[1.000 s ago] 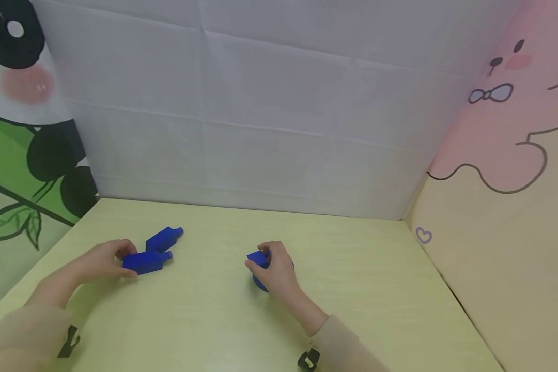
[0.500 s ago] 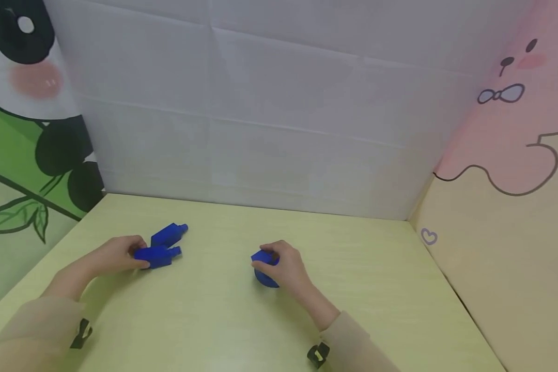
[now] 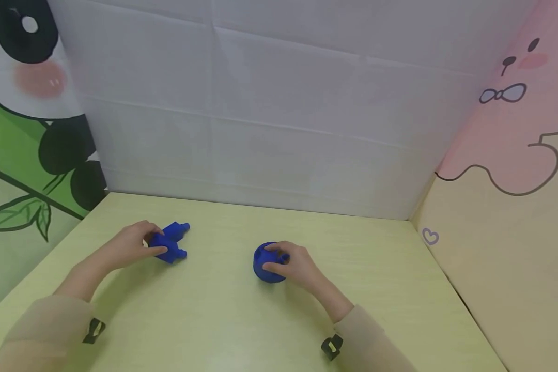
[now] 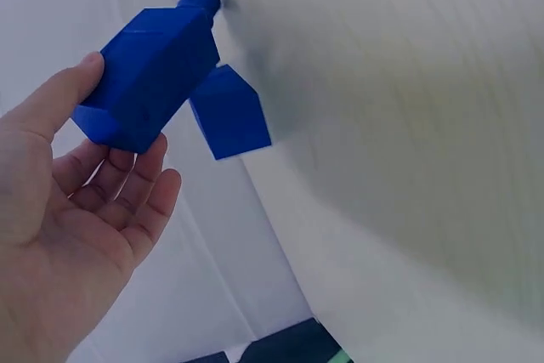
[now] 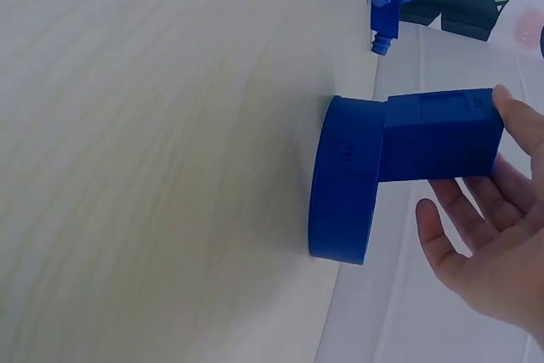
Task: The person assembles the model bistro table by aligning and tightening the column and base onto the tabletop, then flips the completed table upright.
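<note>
My left hand [image 3: 125,248] grips a blue angular block with a short round peg [image 4: 153,74] at one end, thumb on one side and fingers under the other. Close behind it is a second blue pegged block [image 4: 234,112]; whether the two touch I cannot tell. My right hand [image 3: 295,266] pinches the outer end of another blue block [image 5: 442,133] between thumb and fingers. That block stands up from a round blue base [image 5: 344,180] on the table. How deep it sits in the base is hidden.
The pale yellow table [image 3: 214,310] ends at a grey-white cloth backdrop [image 3: 269,129]. A panda picture [image 3: 42,77] hangs on the left wall, and a pink animal drawing [image 3: 497,134] covers part of the right wall.
The left hand has carried its block rightward and back toward the second block, turning it. The right hand has turned, and more of the round base's top now shows. The view has shifted slightly.
</note>
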